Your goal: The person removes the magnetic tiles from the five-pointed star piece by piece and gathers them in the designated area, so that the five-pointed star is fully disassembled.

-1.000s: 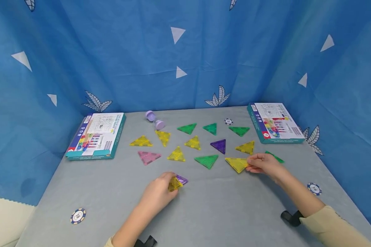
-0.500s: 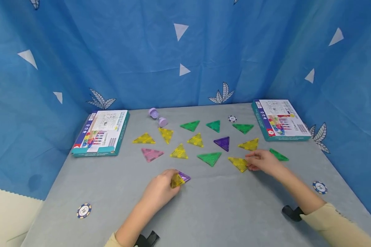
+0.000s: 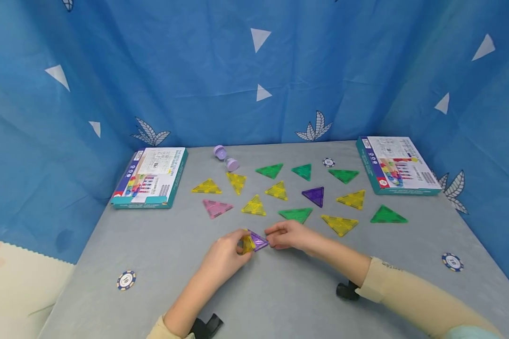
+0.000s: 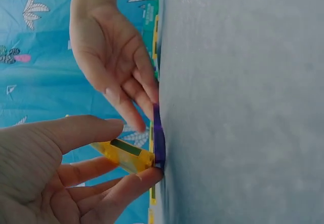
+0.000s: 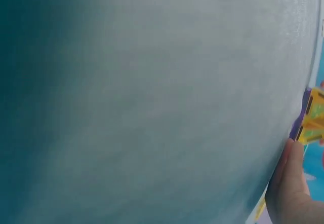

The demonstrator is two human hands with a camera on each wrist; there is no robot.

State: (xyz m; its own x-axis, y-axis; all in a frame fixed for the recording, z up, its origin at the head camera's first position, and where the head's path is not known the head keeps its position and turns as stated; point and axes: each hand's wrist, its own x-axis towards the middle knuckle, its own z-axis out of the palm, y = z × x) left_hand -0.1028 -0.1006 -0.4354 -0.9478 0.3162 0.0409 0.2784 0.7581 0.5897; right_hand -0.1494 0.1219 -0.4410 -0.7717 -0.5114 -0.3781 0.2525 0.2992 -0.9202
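Observation:
My left hand (image 3: 225,256) pinches a translucent yellow triangular magnetic tile (image 4: 129,155) between thumb and fingers. That tile stands tilted up along the edge of a purple triangular tile (image 3: 259,241) lying flat on the grey table. My right hand (image 3: 289,235) reaches in from the other side, its fairly straight fingertips at the purple tile's right corner. In the right wrist view the fingers (image 5: 293,165) touch the purple tile (image 5: 300,117). Part of the yellow tile is hidden behind my left fingers. Nearest beyond my right hand lie a green triangle (image 3: 296,214) and a larger yellow triangle (image 3: 340,225).
Several yellow, green, pink and purple triangles lie spread beyond the hands, among them a pink one (image 3: 217,208). Boxes stand at the back left (image 3: 150,178) and back right (image 3: 398,165). A small lilac hourglass (image 3: 226,158) and poker chips (image 3: 126,280) also lie on the table (image 3: 288,301).
My right hand has let go of the larger yellow triangle at the right and moved left to the purple tile. My left hand keeps its hold. The head view has shifted slightly.

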